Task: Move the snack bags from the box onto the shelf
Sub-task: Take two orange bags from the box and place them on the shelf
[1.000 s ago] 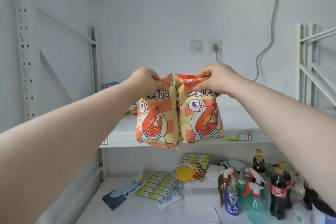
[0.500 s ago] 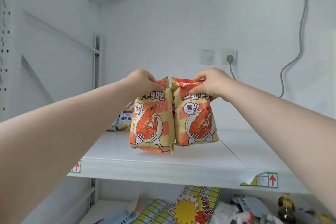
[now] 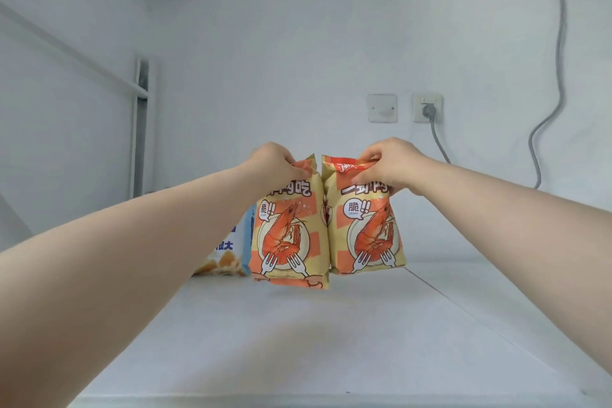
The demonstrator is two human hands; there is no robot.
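Two yellow-and-orange shrimp snack bags hang side by side over the white shelf (image 3: 331, 341). My left hand (image 3: 275, 162) pinches the top of the left shrimp bag (image 3: 286, 235). My right hand (image 3: 387, 164) grips the top of the right shrimp bag (image 3: 366, 232). Both bags are upright, touching each other, with their bottoms at or just above the shelf board; contact is unclear. The box is out of view.
A blue-and-white snack bag (image 3: 231, 252) stands on the shelf behind the left shrimp bag, partly hidden by my left arm. A shelf upright (image 3: 140, 129) rises at the back left. A wall socket with a plug (image 3: 427, 108) and cable sits behind.
Both hands carried the bags forward and lower over the shelf board, beside the blue-and-white bag. The view rose, so the lower shelf with bottles dropped out of sight.
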